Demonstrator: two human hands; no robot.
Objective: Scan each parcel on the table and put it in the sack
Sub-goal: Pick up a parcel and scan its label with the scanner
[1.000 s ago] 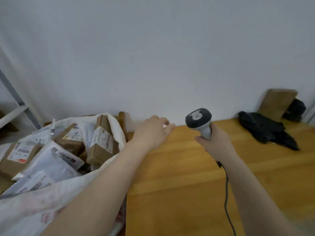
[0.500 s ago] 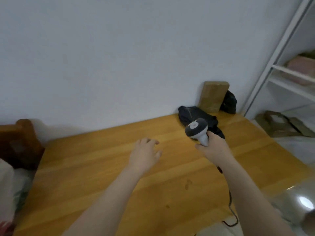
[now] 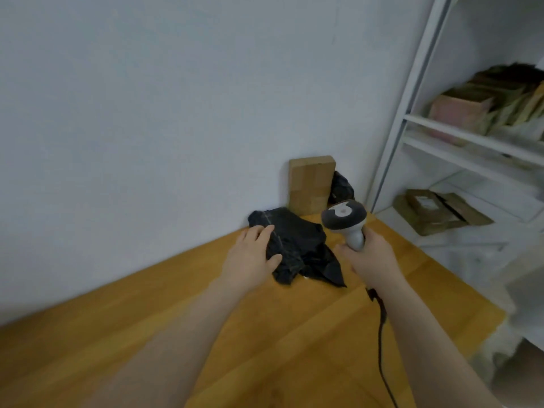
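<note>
Now our left hand [image 3: 250,259], fingers spread, reaches black bag parcel [image 3: 303,245] at table [image 3: 206,319] far corner; sack gone from view; our right hand [image 3: 372,259] clamps scanner [image 3: 344,217]; we judge pickup next.

So all you've got on show here is two arms, and both are bare the whole way: your left forearm [image 3: 194,334] and right forearm [image 3: 415,334] run uncovered from the bottom edge up to the wrists. Your left hand [image 3: 250,260] and right hand [image 3: 372,260] are bare too. The left arm goes pretty blurry low down near the lens, so finer detail there is anyone's guess.
</note>
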